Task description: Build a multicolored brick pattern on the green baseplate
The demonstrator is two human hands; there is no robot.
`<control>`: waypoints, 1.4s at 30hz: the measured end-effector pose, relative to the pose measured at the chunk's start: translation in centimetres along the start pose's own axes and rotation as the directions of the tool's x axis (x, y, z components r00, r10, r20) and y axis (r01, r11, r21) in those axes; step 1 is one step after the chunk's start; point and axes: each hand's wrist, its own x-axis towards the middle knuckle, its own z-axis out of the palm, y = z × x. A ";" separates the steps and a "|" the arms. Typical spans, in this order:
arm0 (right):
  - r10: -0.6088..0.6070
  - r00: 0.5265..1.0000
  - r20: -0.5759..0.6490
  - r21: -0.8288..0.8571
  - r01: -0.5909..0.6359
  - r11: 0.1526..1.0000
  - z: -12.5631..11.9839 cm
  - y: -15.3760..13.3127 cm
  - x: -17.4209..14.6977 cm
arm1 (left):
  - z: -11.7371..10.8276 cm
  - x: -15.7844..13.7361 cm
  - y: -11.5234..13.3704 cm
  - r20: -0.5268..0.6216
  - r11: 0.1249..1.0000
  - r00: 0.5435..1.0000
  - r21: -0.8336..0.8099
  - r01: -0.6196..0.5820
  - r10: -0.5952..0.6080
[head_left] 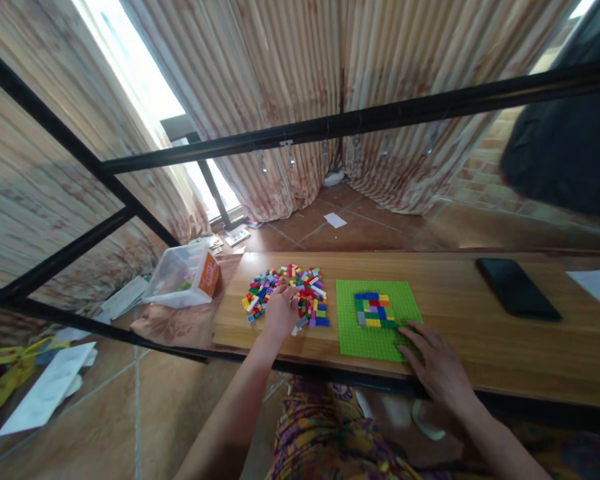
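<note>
A pile of small coloured toy bricks (315,281) lies toward the left end of the wooden table. My left hand (281,312) is over this pile, its thumb and fingers curled close together; whatever is between the fingertips is hidden. To the right of the pile lies a square green baseplate (350,343). A blocky patch of joined bricks (373,311) in blue, red, yellow, green, grey and purple is fixed on its middle. My right hand (435,360) rests with spread fingers at the baseplate's right edge, its fingertips close to the patch's lower right corner.
A black phone (517,288) and a white paper (597,287) lie on the table (450,287) at the right. A clear plastic box (175,277) with an orange label stands left of the table. Black metal bars (300,137) cross in front of the curtains.
</note>
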 end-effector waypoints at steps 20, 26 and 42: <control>0.035 0.999 -0.015 0.024 -0.034 0.999 -1.1 -0.6 0.5 | 2.0 3.1 1.0 0.169 0.928 0.958 0.258 -0.270 0.232; 0.013 0.999 -0.030 -0.002 -0.013 1.000 -0.9 -0.4 0.5 | 2.5 2.2 3.8 0.103 0.991 0.987 0.035 -0.131 0.127; 0.016 0.999 -0.033 -0.010 -0.016 1.000 -1.3 -1.1 0.7 | 8.8 3.2 7.9 0.179 0.829 0.974 -0.559 -0.015 0.138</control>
